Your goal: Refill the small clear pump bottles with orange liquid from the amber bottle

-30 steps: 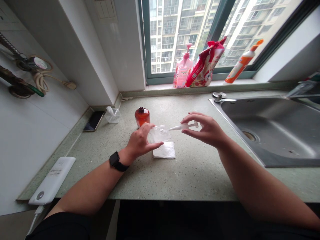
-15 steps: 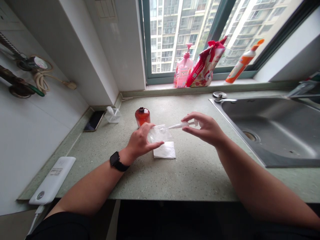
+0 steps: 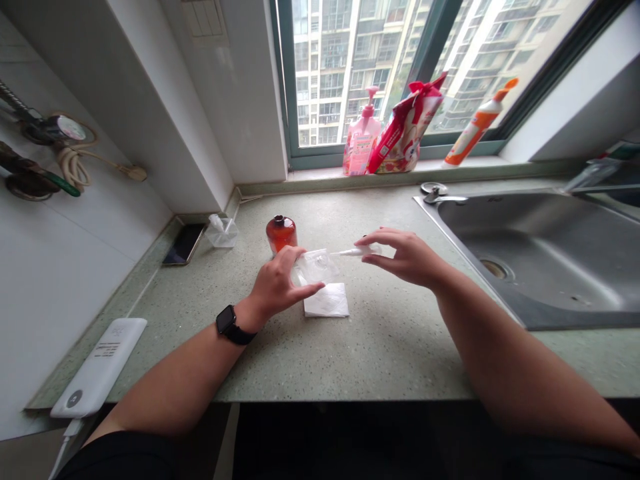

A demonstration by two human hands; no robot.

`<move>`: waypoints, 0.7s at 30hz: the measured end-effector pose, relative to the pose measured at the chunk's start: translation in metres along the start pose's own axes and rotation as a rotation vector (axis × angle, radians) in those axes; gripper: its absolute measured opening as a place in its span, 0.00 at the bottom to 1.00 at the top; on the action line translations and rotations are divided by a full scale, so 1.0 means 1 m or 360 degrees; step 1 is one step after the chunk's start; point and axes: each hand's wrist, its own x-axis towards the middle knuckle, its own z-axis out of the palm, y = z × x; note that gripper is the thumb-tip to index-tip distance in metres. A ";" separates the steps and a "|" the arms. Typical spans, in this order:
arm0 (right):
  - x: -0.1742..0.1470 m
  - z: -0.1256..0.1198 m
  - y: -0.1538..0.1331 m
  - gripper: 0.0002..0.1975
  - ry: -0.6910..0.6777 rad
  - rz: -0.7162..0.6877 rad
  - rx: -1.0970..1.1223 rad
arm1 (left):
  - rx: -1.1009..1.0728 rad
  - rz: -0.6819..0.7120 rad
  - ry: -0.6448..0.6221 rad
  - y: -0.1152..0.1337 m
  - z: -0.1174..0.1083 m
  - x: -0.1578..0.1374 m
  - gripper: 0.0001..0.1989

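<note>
My left hand (image 3: 280, 283) grips a small clear plastic container (image 3: 316, 267), thumb below and fingers above, its small mouth turned right. Between the thumb and fingers of my right hand (image 3: 400, 253) is a slender whitish tube (image 3: 350, 252), wider toward its rear. Its thin tip points left, close to the container's mouth; whether it touches or enters, I cannot tell. My fingers hide much of the wider part. Beneath the container lies a folded white tissue (image 3: 327, 301). Just behind my left hand stands an uncapped amber bottle (image 3: 281, 233).
A black phone (image 3: 184, 245) and another clear container (image 3: 223, 231) sit at the left wall. A white power bank (image 3: 100, 367) lies at the counter's front left. To the right is a steel sink (image 3: 535, 293). A pink pump bottle (image 3: 361, 145) stands on the windowsill.
My view has shifted slightly. My right hand has brought the tube a little left toward the container, and the tube's rear end shows less between my fingers. The left hand keeps its grip.
</note>
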 end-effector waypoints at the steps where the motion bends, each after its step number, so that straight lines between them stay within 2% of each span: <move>1: -0.001 -0.004 0.003 0.15 0.0048 0.0047 0.0016 | 0.0004 0.0000 0.0006 0.000 0.000 0.000 0.31; 6: -0.006 -0.031 0.035 0.21 0.0323 0.0343 -0.0024 | 0.0002 0.0012 0.0011 0.000 0.000 0.000 0.30; 9: -0.011 -0.044 0.061 0.18 0.0419 0.0442 -0.0225 | 0.0004 0.0016 0.0004 -0.001 0.000 0.000 0.29; 12: -0.016 -0.046 0.080 0.12 0.0370 0.0549 -0.0546 | 0.0004 0.0021 0.0008 0.000 0.000 0.000 0.29; 15: -0.016 -0.038 0.088 0.11 0.0241 0.0697 -0.0767 | 0.0013 0.0018 0.0008 0.000 -0.001 0.000 0.28; 21: -0.013 -0.015 0.095 0.11 0.0069 0.0814 -0.0866 | 0.0035 0.0046 0.0012 0.001 -0.002 0.000 0.28</move>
